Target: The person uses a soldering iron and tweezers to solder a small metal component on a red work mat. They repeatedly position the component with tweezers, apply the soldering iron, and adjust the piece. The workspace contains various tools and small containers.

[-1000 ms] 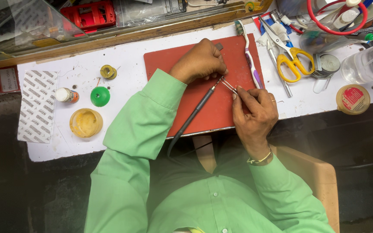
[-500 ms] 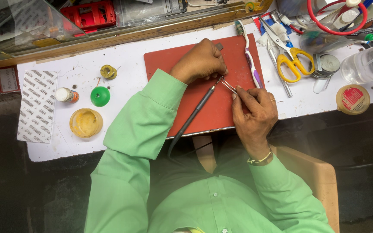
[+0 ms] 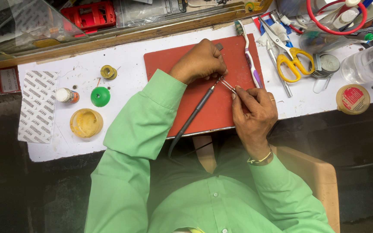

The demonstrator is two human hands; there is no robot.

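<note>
Nothing has shifted since the earlier frame. My left hand point(image 3: 200, 60) is closed around the soldering iron point(image 3: 193, 116), tip over the red mat point(image 3: 169, 64). My right hand point(image 3: 255, 113) pinches tweezers point(image 3: 228, 85), their points meeting the iron's tip. Toothbrush point(image 3: 248, 54) and scissors point(image 3: 288, 54) lie on the table point(image 3: 126, 73).

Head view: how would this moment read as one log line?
left hand: grips soldering iron | right hand: pinches tweezers | tips meet over red mat | toothbrush beside
</note>
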